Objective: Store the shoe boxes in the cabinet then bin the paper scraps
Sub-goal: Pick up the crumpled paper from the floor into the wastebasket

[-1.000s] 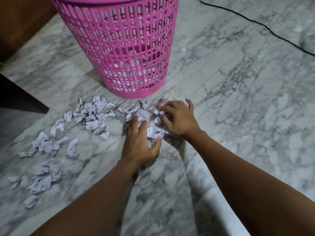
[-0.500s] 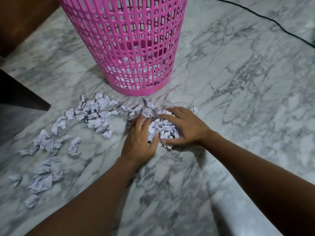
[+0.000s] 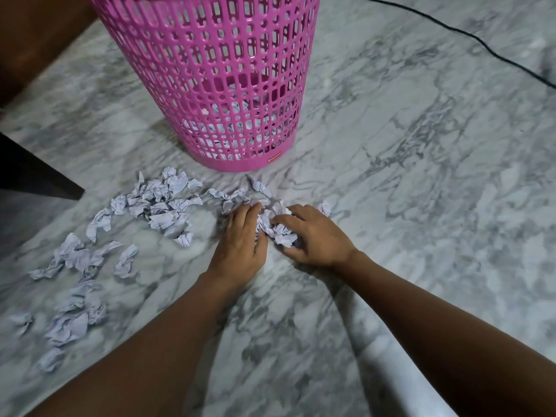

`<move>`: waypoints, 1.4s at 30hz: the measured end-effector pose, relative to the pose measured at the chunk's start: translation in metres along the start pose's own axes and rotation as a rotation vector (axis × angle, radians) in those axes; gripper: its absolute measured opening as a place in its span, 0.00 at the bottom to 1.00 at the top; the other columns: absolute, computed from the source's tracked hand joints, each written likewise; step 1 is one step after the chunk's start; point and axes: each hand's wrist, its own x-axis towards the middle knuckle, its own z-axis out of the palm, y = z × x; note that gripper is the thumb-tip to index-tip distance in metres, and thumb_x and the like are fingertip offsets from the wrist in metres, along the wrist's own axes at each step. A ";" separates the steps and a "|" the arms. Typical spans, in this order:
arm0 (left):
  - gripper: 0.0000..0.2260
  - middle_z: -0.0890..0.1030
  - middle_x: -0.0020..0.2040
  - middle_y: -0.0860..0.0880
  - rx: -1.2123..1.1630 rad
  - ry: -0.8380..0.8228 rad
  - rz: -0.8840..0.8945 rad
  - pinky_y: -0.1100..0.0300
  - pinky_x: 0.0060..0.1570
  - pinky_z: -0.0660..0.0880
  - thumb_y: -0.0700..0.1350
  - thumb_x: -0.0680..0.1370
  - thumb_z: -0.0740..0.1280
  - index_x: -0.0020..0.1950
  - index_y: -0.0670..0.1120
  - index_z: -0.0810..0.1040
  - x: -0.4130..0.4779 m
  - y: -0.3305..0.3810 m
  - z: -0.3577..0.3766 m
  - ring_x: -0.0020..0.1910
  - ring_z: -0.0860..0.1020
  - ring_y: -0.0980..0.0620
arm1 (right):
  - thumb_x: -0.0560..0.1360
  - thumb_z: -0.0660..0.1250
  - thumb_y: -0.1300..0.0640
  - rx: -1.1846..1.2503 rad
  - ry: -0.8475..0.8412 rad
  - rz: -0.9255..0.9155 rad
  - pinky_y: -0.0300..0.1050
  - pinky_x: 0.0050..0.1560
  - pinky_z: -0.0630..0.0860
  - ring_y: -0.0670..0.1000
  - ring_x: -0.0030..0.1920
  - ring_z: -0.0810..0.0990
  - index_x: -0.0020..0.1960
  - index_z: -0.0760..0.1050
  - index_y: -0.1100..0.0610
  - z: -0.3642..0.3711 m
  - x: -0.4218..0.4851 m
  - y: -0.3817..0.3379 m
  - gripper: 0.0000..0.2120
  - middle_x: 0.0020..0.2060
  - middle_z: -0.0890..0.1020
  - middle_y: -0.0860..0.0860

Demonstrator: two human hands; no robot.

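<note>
A pink perforated bin [image 3: 216,70] stands on the marble floor, with some crumpled paper visible through its lower holes. Just in front of it, my left hand [image 3: 240,239] and my right hand [image 3: 313,236] press together around a small heap of crumpled paper scraps [image 3: 278,227] on the floor. Both hands curl around that heap from either side. Several more scraps lie loose to the left: a cluster [image 3: 164,203] near the bin's base and a trail [image 3: 75,257] running toward the lower left. No shoe boxes are in view.
Dark wooden furniture [image 3: 33,176] juts in at the left edge, with more brown wood [image 3: 36,34] at the top left. A black cable [image 3: 469,37] crosses the floor at the top right. A pale cylinder-like shape [image 3: 400,383] lies under my right forearm.
My hands have drawn closer together, bunching the scraps between them into a tighter heap. The view shifted slightly, so the bin sits further right and lower in frame.
</note>
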 end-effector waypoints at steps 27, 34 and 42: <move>0.13 0.68 0.40 0.45 0.019 0.046 0.022 0.51 0.39 0.68 0.31 0.67 0.67 0.43 0.43 0.66 0.006 0.026 -0.005 0.42 0.70 0.42 | 0.70 0.71 0.69 0.782 0.441 0.746 0.32 0.37 0.70 0.40 0.30 0.73 0.47 0.80 0.54 -0.073 0.000 -0.055 0.11 0.29 0.78 0.39; 0.13 0.68 0.40 0.49 -0.218 0.118 -0.068 0.56 0.37 0.62 0.37 0.70 0.68 0.42 0.45 0.64 0.002 0.048 -0.013 0.40 0.67 0.47 | 0.70 0.73 0.66 0.763 0.452 0.813 0.39 0.35 0.71 0.44 0.30 0.72 0.44 0.80 0.50 -0.084 -0.003 -0.054 0.12 0.29 0.77 0.41; 0.31 0.69 0.57 0.46 0.045 0.004 -0.110 0.53 0.48 0.72 0.65 0.66 0.71 0.57 0.44 0.70 0.018 0.079 -0.004 0.57 0.72 0.45 | 0.70 0.73 0.65 0.738 0.469 0.878 0.39 0.37 0.72 0.44 0.30 0.73 0.45 0.81 0.52 -0.088 -0.007 -0.046 0.09 0.29 0.78 0.41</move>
